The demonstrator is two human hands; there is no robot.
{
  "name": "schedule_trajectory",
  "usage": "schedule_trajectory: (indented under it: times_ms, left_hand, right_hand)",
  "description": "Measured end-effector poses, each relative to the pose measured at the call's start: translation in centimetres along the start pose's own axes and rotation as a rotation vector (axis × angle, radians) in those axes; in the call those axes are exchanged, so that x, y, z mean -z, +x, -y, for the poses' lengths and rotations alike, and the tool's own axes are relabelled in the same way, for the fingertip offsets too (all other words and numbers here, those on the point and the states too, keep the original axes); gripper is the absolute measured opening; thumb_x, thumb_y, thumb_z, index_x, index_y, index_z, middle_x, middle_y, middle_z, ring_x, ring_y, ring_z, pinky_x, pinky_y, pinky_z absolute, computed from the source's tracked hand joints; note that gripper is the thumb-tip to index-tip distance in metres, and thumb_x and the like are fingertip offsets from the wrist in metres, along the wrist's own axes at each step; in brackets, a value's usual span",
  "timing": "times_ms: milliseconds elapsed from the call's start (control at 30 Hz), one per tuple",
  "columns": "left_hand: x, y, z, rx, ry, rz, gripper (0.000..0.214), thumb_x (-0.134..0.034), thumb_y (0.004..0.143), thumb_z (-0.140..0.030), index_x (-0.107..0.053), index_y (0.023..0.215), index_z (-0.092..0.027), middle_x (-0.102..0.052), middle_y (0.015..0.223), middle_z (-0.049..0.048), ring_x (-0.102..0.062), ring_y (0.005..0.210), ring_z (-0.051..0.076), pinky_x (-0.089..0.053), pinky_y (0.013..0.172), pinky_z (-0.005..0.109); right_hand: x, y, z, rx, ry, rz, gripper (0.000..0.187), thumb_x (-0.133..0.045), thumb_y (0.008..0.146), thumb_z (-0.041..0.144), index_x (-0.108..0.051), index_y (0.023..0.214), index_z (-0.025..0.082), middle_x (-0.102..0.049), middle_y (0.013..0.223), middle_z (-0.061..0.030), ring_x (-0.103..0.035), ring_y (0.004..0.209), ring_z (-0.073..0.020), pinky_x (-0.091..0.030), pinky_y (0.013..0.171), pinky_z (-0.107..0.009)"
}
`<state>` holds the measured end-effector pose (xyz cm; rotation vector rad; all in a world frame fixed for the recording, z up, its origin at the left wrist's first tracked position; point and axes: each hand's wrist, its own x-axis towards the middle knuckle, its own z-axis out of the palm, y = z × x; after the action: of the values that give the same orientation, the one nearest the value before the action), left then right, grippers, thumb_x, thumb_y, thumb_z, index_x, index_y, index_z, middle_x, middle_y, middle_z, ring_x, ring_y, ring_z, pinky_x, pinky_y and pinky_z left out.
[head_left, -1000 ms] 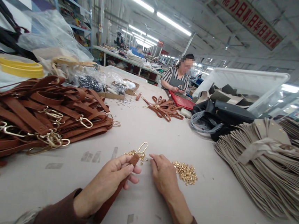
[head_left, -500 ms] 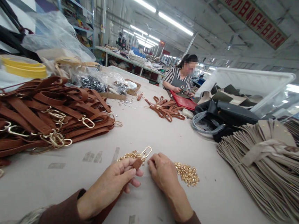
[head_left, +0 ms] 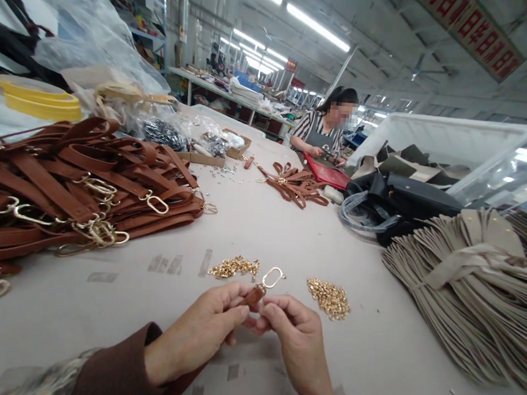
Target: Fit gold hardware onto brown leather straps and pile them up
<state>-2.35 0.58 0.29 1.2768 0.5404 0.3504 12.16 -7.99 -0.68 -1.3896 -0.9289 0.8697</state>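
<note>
My left hand (head_left: 209,319) is closed around a brown leather strap (head_left: 255,295), its end pinched between thumb and fingers. A gold oval ring (head_left: 272,277) is at that end, pointing away from me. Against the strap end, my right hand (head_left: 296,326) has thumb and fingertips pressed together; whatever small thing they pinch is hidden. Just beyond my hands lies a small pile of gold rivet pieces (head_left: 234,267). Another pile of gold rivet pieces (head_left: 328,298) lies to the right. The strap's lower length runs under my left forearm, mostly out of sight.
Brown straps with gold clasps (head_left: 84,188) are heaped at left. More brown straps (head_left: 295,185) lie farther back, near a co-worker (head_left: 327,129) holding something red. Black bags (head_left: 406,201), a white bin (head_left: 457,137) and stacked grey-beige pieces (head_left: 462,295) line the right side.
My right hand has come back from beside the far rivet pile to the strap end. The strap end now looks folded over at the ring, and the near pile shows more fully.
</note>
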Motion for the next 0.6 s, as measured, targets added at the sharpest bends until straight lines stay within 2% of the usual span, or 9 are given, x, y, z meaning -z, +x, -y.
schedule_trajectory:
  times_ms: [100,300,600]
  left_hand:
    - [-0.3,0.0,-0.1,-0.009,-0.014,0.031,0.028,-0.047,0.085,-0.018,-0.058,0.111,-0.016,-0.063,0.09,0.0021,-0.058,0.083,0.015,-0.041,0.056,0.02]
    - [-0.4,-0.2,-0.1,0.005,0.037,0.012,0.025,-0.048,0.086,-0.02,-0.059,0.108,-0.015,-0.061,0.087,0.0017,-0.055,0.079,0.014,-0.041,0.056,0.02]
    - [-0.3,-0.3,0.0,0.003,0.153,0.033,0.021,-0.046,0.086,-0.022,-0.06,0.101,-0.015,-0.062,0.085,0.0017,-0.055,0.075,0.014,-0.042,0.056,0.021]
  right_hand:
    - [-0.5,-0.3,-0.5,0.015,0.022,-0.016,0.022,-0.07,0.079,0.039,-0.073,0.08,0.017,-0.068,0.061,-0.0019,-0.063,0.056,-0.0132,-0.053,0.059,-0.024]
    - [-0.5,-0.2,-1.3,0.027,0.009,-0.047,0.019,-0.071,0.078,0.037,-0.074,0.08,0.018,-0.068,0.06,-0.0007,-0.063,0.055,-0.0125,-0.053,0.058,-0.022]
    - [-0.1,-0.8,-1.6,0.056,-0.107,0.04,0.018,-0.064,0.083,0.032,-0.07,0.073,0.018,-0.066,0.062,-0.0004,-0.061,0.06,-0.0126,-0.049,0.061,-0.021]
